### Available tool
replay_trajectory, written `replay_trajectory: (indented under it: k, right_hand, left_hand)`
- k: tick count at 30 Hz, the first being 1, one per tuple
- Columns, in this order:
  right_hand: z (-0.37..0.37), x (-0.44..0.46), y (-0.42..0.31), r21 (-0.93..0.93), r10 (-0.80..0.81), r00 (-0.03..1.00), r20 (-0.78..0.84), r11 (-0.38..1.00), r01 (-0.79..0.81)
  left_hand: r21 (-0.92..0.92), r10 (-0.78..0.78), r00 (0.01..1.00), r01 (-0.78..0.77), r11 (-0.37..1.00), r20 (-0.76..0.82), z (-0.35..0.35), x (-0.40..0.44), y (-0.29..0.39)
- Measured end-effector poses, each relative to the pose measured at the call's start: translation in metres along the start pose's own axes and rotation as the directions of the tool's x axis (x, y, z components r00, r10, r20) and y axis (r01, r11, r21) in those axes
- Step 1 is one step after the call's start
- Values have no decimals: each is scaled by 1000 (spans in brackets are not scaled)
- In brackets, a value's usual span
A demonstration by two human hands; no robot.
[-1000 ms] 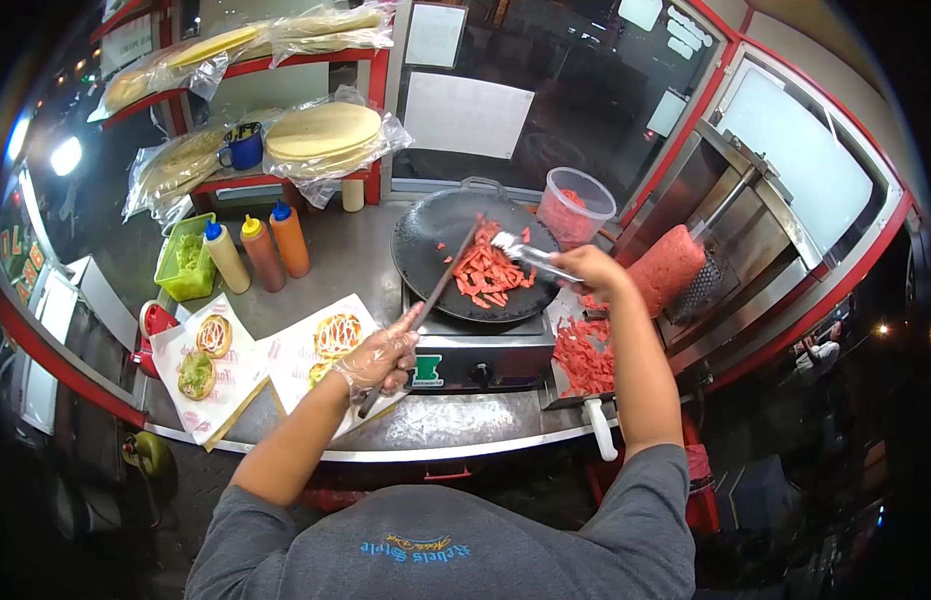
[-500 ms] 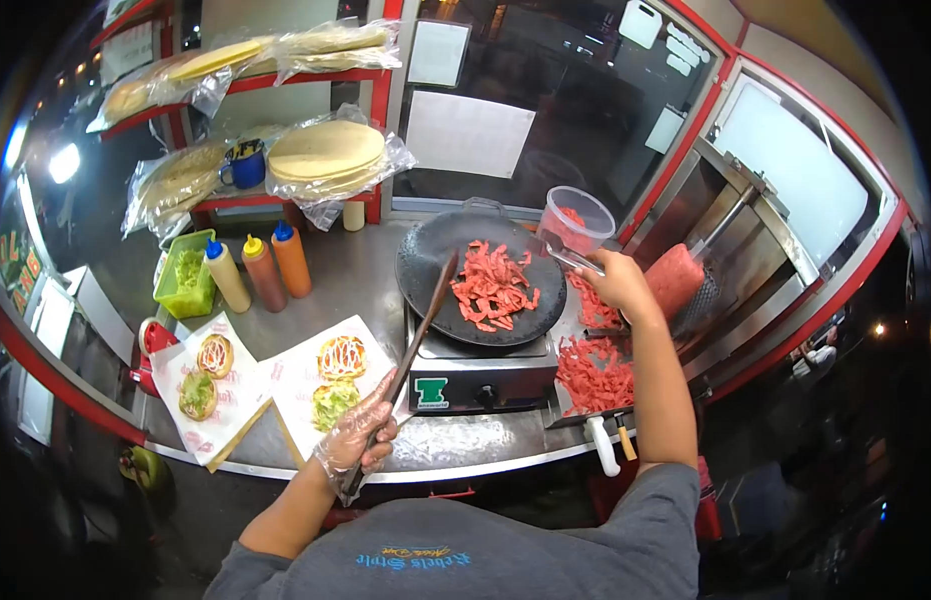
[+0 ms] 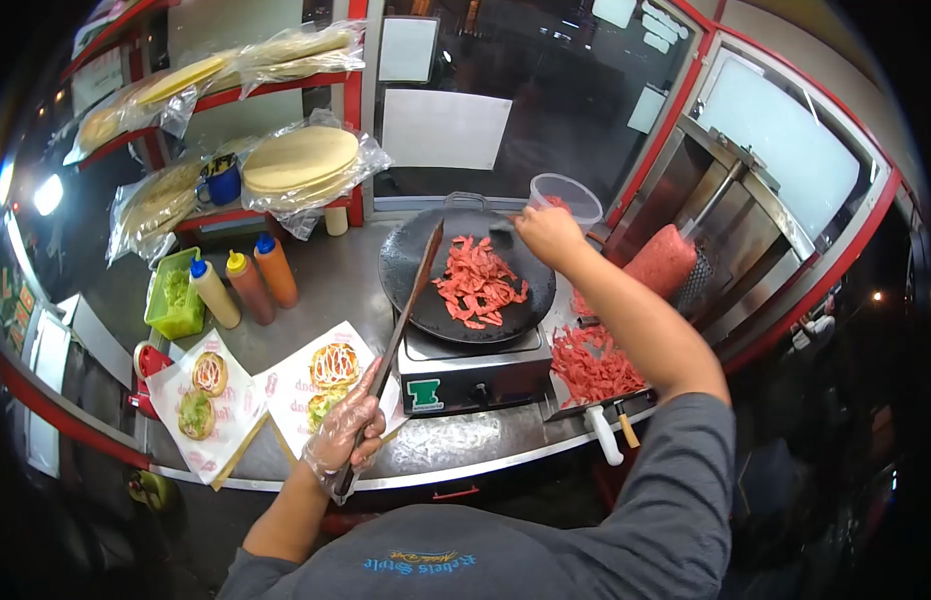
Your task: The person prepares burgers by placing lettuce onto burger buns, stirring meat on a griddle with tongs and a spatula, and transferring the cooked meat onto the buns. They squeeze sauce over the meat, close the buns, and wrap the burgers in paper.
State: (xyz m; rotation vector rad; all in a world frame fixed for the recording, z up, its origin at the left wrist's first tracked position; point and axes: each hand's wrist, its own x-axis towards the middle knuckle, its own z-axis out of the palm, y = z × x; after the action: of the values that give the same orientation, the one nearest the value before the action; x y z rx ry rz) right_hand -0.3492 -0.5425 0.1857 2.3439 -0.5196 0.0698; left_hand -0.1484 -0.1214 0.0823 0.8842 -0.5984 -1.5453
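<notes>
My left hand [image 3: 343, 435], in a clear plastic glove, is closed round a long wooden spatula [image 3: 410, 305]. The spatula slants up across the left side of a black pan [image 3: 405, 262], its blade over the rim. Red meat strips [image 3: 480, 282] lie heaped in the pan, which sits on a gas stove [image 3: 475, 372]. Over the pan's back right edge, my right hand [image 3: 547, 236] is closed on a metal utensil [image 3: 501, 224], blurred and mostly hidden by the fingers. Just behind that hand is a clear plastic tub [image 3: 575, 198] with some red meat in it.
More meat strips fill a metal tray [image 3: 567, 398] at right, with a white-handled knife [image 3: 605, 437] at its front. A meat spit [image 3: 660, 262] stands beyond. Two dressed buns [image 3: 207, 373] [image 3: 335, 367] lie open on paper, near sauce bottles [image 3: 247, 285] and a green lettuce tub [image 3: 175, 290].
My right hand has moved left and away from me, from beside the tub to the pan's back edge, carrying the metal utensil. The left hand keeps the spatula; the view has shifted slightly.
</notes>
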Motion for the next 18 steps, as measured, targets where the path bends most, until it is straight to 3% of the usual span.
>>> replay_trajectory:
  k: [3,5,7,8,11,12,13,14,17,18]
  right_hand:
    - [-79,-35,20,-14,-69,948,311,997,77]
    - [-132,-56,37,-15,50,852,521,999,-49]
    - [-114,-77,61,179,243,872,424,922,-344]
    - [-111,-79,69,395,287,820,495,767,-506]
    - [-67,-88,58,522,238,589,772,292,-802]
    - [-51,-88,41,554,142,593,793,239,-798]
    - [-14,-90,23,589,22,596,803,-180,-788]
    - [-9,-82,-1,573,18,593,805,-283,-769]
    - [-23,-70,-35,727,260,698,667,-22,-686]
    - [-25,-76,-36,806,387,787,480,158,-570]
  left_hand:
    - [-47,5,1000,-5,999,8,-13,-11,1]
    - [-66,-16,999,14,998,-35,-18,-14,0]
    - [-77,-13,998,8,997,-61,-13,-11,1]
    - [-43,-13,998,11,999,-61,-12,-7,1]
    - [41,-14,1000,15,999,-26,-11,19,-6]
    - [56,-19,1000,19,998,5,-12,33,-12]
    - [70,-28,999,25,997,35,-9,41,-16]
    - [40,-60,997,58,998,56,-1,44,-17]
    - [14,-102,990,102,995,101,12,51,-2]
    - [25,-93,991,91,996,95,16,41,8]
